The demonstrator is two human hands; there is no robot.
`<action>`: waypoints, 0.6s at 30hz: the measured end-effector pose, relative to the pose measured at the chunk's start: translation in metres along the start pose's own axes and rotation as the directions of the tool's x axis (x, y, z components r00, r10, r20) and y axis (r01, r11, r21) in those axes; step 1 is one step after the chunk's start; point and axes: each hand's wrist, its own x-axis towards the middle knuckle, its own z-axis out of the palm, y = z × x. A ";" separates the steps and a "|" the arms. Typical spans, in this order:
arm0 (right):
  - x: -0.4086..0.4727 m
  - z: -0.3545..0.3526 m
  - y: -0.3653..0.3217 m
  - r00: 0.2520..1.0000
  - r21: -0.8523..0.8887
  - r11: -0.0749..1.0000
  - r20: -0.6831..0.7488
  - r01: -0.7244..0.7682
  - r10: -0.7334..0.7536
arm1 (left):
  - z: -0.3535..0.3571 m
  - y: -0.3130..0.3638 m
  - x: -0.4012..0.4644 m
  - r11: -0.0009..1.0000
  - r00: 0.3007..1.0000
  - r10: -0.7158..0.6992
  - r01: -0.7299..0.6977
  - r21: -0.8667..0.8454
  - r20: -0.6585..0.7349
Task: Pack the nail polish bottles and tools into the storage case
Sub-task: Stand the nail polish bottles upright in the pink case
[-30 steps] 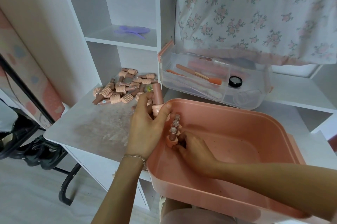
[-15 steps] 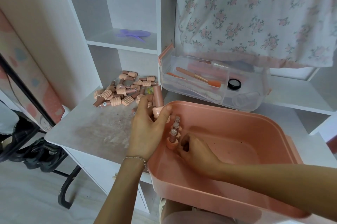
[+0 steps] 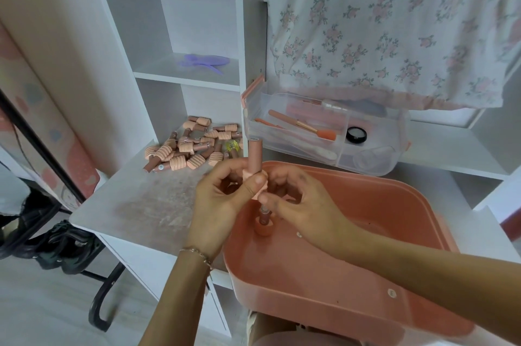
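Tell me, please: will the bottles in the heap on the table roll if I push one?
Probably yes. The bottles lie on their sides and look round, so one may roll. The ribbed caps look wider than the bodies, so it would likely curve rather than go straight. Touching neighbours may shift too.

The pink storage case (image 3: 366,275) runs off the bottom edge, its near wall cut off. Behind the right hand (image 3: 304,204), the bottles standing inside are mostly hidden; only one upside-down bottle (image 3: 264,221) shows. The clear tray's (image 3: 366,154) far items blur, perhaps under the floral cloth (image 3: 394,21).
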 end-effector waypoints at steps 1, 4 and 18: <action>0.001 0.002 -0.002 1.000 0.012 1.000 -0.018 -0.006 0.007 | 0.001 0.002 -0.001 1.000 1.000 0.010 -0.010 0.002 -0.003; 0.004 0.005 -0.003 0.999 0.038 0.999 -0.018 -0.027 0.028 | -0.002 0.003 -0.003 1.000 0.999 0.017 -0.017 0.007 -0.042; -0.024 -0.003 0.059 0.914 -0.444 0.888 0.301 -0.118 0.272 | -0.021 -0.033 -0.017 0.958 0.958 -0.286 0.286 -0.012 0.017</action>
